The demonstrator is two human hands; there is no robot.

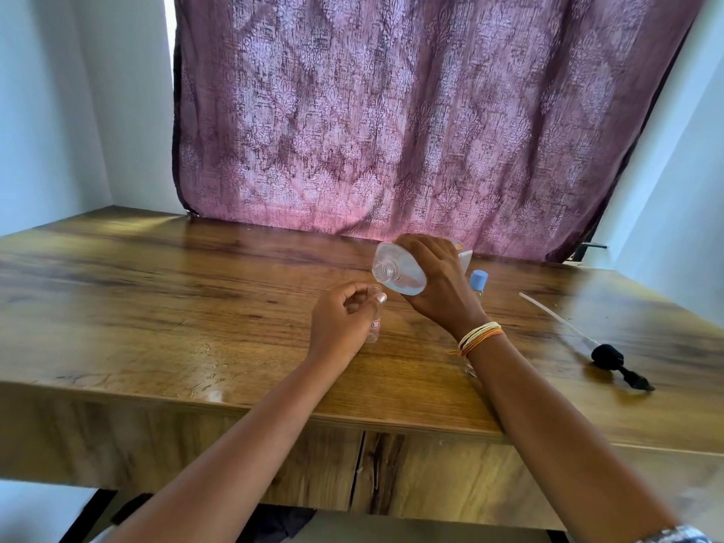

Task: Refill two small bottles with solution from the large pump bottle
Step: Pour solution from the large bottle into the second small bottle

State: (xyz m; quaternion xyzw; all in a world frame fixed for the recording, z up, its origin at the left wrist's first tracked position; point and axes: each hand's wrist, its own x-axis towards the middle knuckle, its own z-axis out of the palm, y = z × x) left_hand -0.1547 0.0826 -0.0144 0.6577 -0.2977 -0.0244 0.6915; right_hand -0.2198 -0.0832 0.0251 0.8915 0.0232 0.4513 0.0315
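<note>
The person's right hand [435, 284] is wrapped around the large clear plastic pump bottle [397, 270], its pump head off, fingers clamped over the body, and the bottle is tipped well over so that its open threaded neck points near and left, down toward the other hand. A little clear liquid shows inside it. The left hand [342, 321] grips a small clear plastic bottle with a label edged in orange [373, 330], fingers curled tight round its upper part while the base stands on the brown wood-grain bench [156, 291]; the small bottle sits upright, its open mouth just below and left of the big bottle's neck, the two close but whether they touch cannot be told. Just right of the right hand, partly hidden behind it, stands the second small clear bottle with a pale blue cap [478, 282], upright on the bench. Further right lies the removed black pump head with its long clear dip tube [605, 354], flat on the wood, the tube running away to the far left. A band of yellow and orange threads [480, 337] circles the right wrist. A purple patterned curtain [411, 111] hangs at the far edge of the bench.
</note>
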